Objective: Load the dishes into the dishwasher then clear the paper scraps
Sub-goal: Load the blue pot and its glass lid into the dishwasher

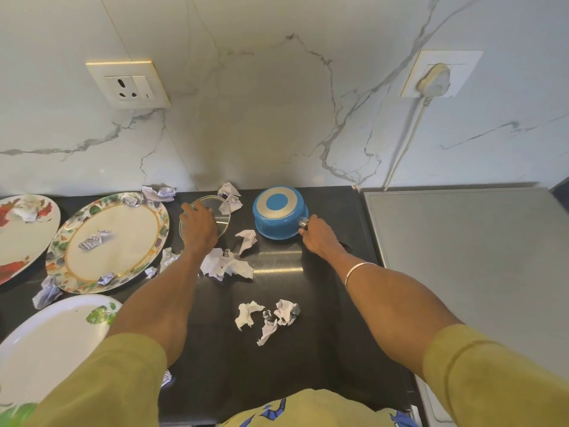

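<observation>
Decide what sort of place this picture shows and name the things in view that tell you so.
Most likely a home kitchen: a glossy black countertop against a white marble-look wall, floral oval serving plates, an upturned blue saucepan, and a white wall socket.

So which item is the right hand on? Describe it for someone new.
On the black countertop, near the steel surface, a blue saucepan sits upside down. The right hand grips its handle. It is the only blue dish; its neighbour is a clear glass lid.
</observation>
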{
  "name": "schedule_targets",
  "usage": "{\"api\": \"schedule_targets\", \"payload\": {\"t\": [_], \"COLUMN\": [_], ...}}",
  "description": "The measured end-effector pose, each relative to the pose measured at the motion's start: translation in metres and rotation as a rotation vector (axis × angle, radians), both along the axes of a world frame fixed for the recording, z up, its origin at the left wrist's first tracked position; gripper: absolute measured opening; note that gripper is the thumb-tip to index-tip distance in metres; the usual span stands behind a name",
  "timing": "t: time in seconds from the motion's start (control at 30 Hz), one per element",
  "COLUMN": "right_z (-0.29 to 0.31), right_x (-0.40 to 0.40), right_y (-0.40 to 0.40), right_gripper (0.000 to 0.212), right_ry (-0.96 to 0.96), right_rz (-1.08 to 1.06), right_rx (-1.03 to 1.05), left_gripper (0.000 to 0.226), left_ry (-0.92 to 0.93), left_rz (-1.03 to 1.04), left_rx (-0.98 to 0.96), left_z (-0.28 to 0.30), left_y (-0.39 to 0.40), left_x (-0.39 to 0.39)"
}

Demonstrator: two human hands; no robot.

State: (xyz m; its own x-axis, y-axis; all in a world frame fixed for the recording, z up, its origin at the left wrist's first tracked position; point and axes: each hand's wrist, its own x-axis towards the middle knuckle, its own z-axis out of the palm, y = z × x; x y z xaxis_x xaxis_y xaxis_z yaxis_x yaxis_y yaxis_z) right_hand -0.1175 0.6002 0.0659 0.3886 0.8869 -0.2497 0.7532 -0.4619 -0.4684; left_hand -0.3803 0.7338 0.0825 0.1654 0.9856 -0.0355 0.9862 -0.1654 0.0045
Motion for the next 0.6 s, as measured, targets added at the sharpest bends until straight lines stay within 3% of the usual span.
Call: {"api": "schedule_targets", "payload": {"t": [0.13,0.23,0.43,0.6], "right_z": [0.003,0.009,0.022,0.023], "right_x": [-0.003,-0.003,0.001,0.002], "right_y": [-0.007,-0.014,-0.035,-0.061], "right_gripper": [0.035,0.034,0.032,0.032], "right_ry": [0.007,-0.011,-0.047,-0.053], "right_rz": [-0.018,-0.018,0.004,0.018], "right_rx": [0.077,0.121,0.210,0.239], "left_gripper": [0.048,0.034,0.032,0.023], "left_ry": [0.166,0.145,0.022,0.161], "left_rz": [-0.102,-0.130,-0.155,-0.188], "left_rx": [0.020,0.083,0.131,0.199], "left_z": [0.022,0.030,0.046,0.048], "left_y": [-0.016,-0.030,-0.068,-0.097], "left_x": [0.005,0.007,0.010,0.010]}}
